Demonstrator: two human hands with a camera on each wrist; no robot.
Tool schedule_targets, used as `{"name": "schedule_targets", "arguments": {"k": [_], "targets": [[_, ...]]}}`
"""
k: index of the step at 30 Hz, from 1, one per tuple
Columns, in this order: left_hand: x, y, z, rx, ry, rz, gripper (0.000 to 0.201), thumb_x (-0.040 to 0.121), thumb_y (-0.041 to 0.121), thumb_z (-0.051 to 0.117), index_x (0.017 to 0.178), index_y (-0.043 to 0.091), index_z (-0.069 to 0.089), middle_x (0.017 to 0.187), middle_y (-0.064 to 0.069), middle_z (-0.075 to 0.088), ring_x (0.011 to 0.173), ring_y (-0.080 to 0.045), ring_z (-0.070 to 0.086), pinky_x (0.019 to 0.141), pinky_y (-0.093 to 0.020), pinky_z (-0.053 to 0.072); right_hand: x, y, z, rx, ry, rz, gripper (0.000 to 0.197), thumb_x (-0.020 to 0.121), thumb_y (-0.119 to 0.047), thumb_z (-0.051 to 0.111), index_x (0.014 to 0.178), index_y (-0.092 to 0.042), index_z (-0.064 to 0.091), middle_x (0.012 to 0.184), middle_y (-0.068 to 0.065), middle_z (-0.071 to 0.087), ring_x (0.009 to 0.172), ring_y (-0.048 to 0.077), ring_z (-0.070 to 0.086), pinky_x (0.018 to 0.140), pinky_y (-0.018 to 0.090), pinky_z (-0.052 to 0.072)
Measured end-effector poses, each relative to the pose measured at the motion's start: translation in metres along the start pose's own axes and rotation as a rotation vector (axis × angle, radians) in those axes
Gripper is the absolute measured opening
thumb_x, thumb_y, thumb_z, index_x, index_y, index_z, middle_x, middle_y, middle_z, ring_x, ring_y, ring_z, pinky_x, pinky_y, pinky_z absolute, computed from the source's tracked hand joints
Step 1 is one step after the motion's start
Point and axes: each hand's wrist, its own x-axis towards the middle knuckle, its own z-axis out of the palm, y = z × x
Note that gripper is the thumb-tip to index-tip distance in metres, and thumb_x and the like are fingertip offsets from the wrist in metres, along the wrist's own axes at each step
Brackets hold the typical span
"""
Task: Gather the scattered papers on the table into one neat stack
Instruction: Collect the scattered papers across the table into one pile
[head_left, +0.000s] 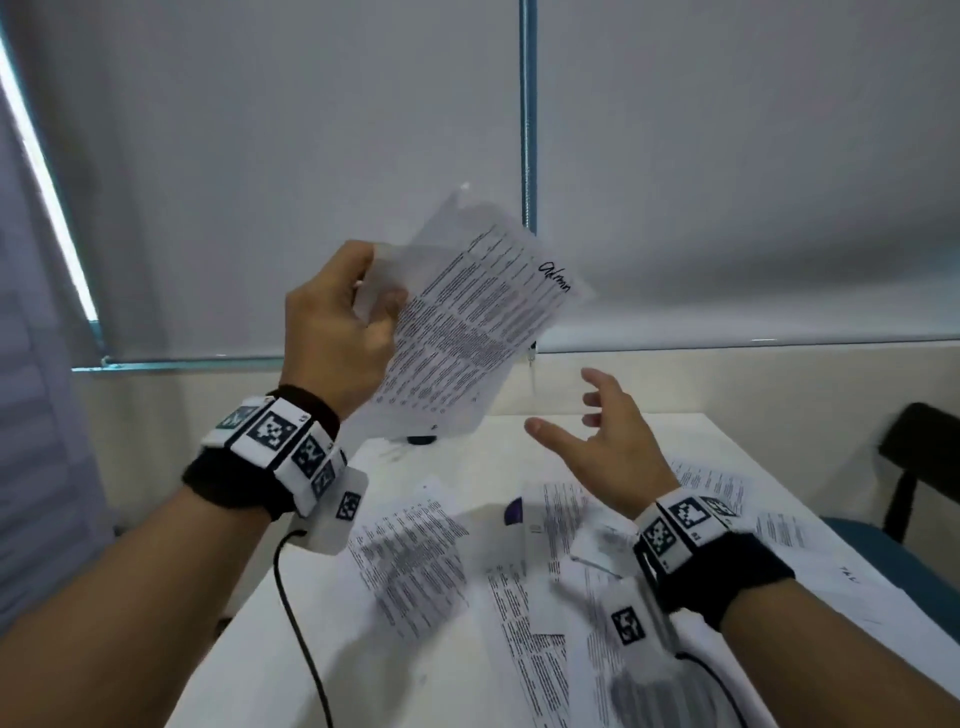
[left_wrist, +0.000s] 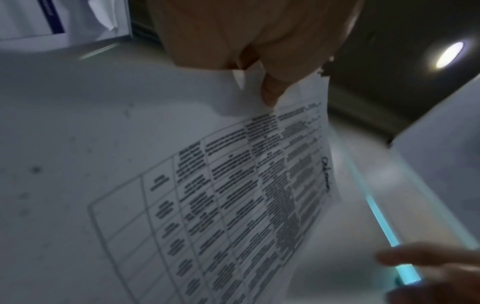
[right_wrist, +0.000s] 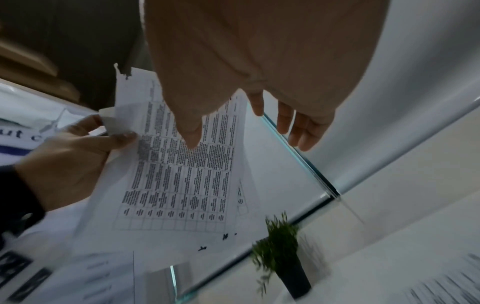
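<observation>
My left hand holds a small bundle of printed sheets up in the air above the table, pinching the upper left edge between thumb and fingers. The top sheet carries a table of text and a handwritten word. In the right wrist view the same sheets hang from the left hand. My right hand hovers open to the right of and below the bundle, fingers spread, touching nothing. Several printed papers lie scattered on the white table.
A small potted plant in a black pot stands at the table's far edge, its pot partly hidden behind the held sheets. A dark chair sits at the right. Window blinds fill the background. A black cable runs from my left wrist.
</observation>
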Motion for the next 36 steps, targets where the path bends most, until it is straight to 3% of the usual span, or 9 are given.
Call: {"name": "schedule_targets", "arguments": {"k": [3,6,10,13,17,21,23,29,36], "targets": [[0.008,0.053,-0.003,-0.165,-0.064,0.046,0.015,0.092,0.008,0.071,0.103,0.016,0.065,0.086,0.007,0.069,0.074,-0.006,0.066,0.063,-0.021,0.055,-0.002,-0.018,-0.035,0.101,0.087,-0.022,0.109,0.074,-0.062,0.081,0.16,-0.027,0.025,0.157,0.003,0.041,0.136,0.02,0.049,0.109,0.042,0.046],[0.009,0.093,0.009,-0.402,-0.132,-0.023,0.027,0.09,0.003,0.072,0.113,0.013,0.063,0.101,-0.001,0.074,0.092,-0.015,0.075,0.076,-0.028,0.061,-0.014,-0.024,-0.072,0.28,0.109,-0.004,0.11,0.068,-0.061,0.084,0.158,-0.024,0.031,0.147,0.001,0.054,0.132,0.018,0.055,0.11,0.045,0.048],[-0.004,0.12,0.052,-0.584,-0.175,-0.275,0.033,0.087,0.0,0.075,0.116,0.011,0.063,0.102,-0.005,0.076,0.091,-0.018,0.077,0.077,-0.031,0.063,-0.04,-0.001,-0.127,0.436,0.126,0.074,0.055,0.086,-0.016,0.082,0.135,-0.011,0.056,0.104,0.011,0.079,0.098,0.024,0.076,0.096,0.05,0.059],[-0.028,0.126,0.098,-0.566,-0.237,-0.527,0.031,0.087,0.007,0.076,0.117,0.002,0.071,0.105,-0.009,0.077,0.09,-0.021,0.076,0.081,-0.034,0.062,-0.065,0.031,-0.169,0.483,0.202,0.21,0.039,0.09,-0.001,0.074,0.126,-0.005,0.06,0.103,0.022,0.076,0.095,0.038,0.073,0.087,0.053,0.06],[-0.085,0.136,0.161,-0.398,-0.793,-0.779,0.04,0.092,0.032,0.07,0.125,0.009,0.064,0.121,-0.01,0.071,0.103,-0.029,0.069,0.087,-0.042,0.057,-0.094,0.079,-0.212,0.4,0.31,0.409,0.019,0.093,0.001,0.071,0.108,-0.01,0.067,0.101,0.018,0.08,0.088,0.034,0.079,0.084,0.053,0.062],[-0.153,0.137,0.206,-0.243,-1.192,-0.933,0.051,0.083,0.001,0.069,0.13,0.005,0.048,0.109,-0.024,0.068,0.09,-0.034,0.068,0.078,-0.044,0.06,-0.111,0.12,-0.234,-0.06,0.302,0.573,0.008,0.095,-0.011,0.07,0.098,-0.018,0.068,0.089,0.0,0.074,0.076,0.013,0.068,0.065,0.028,0.054],[-0.178,0.137,0.223,-0.19,-1.25,-0.921,0.083,0.077,-0.004,0.067,0.15,0.013,0.032,0.114,-0.027,0.067,0.086,-0.033,0.064,0.07,-0.039,0.054,-0.116,0.137,-0.239,-0.286,0.221,0.626,0.012,0.095,-0.012,0.067,0.091,-0.023,0.063,0.084,-0.006,0.066,0.073,0.01,0.062,0.061,0.025,0.048],[-0.203,0.153,0.252,0.165,-1.329,-0.574,0.056,0.088,0.007,0.07,0.141,0.007,0.056,0.145,-0.012,0.055,0.126,-0.027,0.06,0.097,-0.033,0.054,-0.115,0.189,-0.232,-0.676,-0.029,0.764,0.018,0.093,-0.004,0.06,0.106,-0.002,0.073,0.109,0.012,0.073,0.094,0.026,0.067,0.077,0.029,0.053],[-0.213,0.157,0.246,0.3,-1.428,-0.41,0.027,0.082,0.016,0.078,0.081,0.023,0.052,0.093,-0.006,0.052,0.088,-0.023,0.056,0.074,-0.027,0.049,-0.125,0.185,-0.226,-0.874,-0.078,0.806,0.027,0.091,-0.007,0.062,0.068,-0.011,0.048,0.077,0.006,0.058,0.063,0.016,0.051,0.051,0.024,0.04]]}}
